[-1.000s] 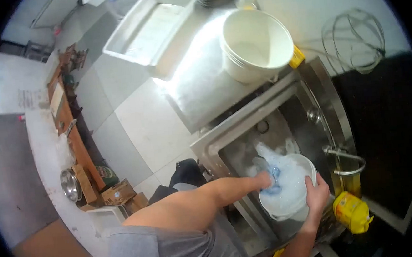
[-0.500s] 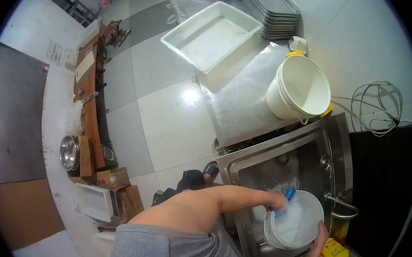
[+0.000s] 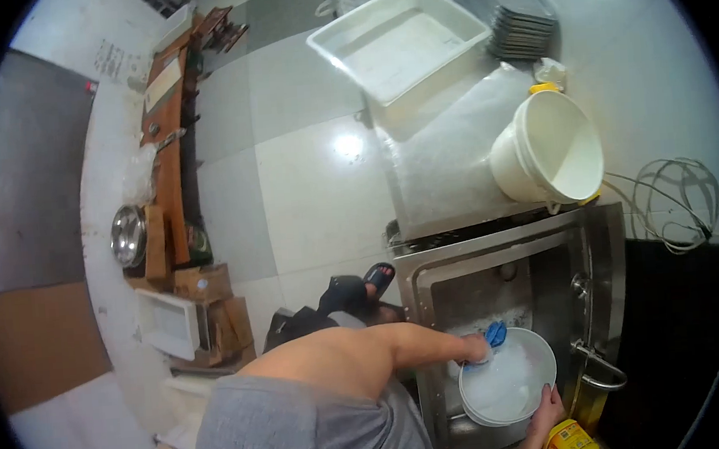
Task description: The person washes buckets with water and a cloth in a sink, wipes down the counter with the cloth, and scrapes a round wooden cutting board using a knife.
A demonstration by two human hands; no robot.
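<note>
At the bucket (image 3: 544,357), the outstretched left hand (image 3: 473,349) clasps blue cloth (image 3: 496,333).

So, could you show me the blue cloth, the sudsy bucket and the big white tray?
Blue cloth (image 3: 496,333): head view, on its bunched upper part.
Sudsy bucket (image 3: 544,360): head view, on its inner wall, picture's right side.
Big white tray (image 3: 404,49): head view, on its bare bottom.
</note>
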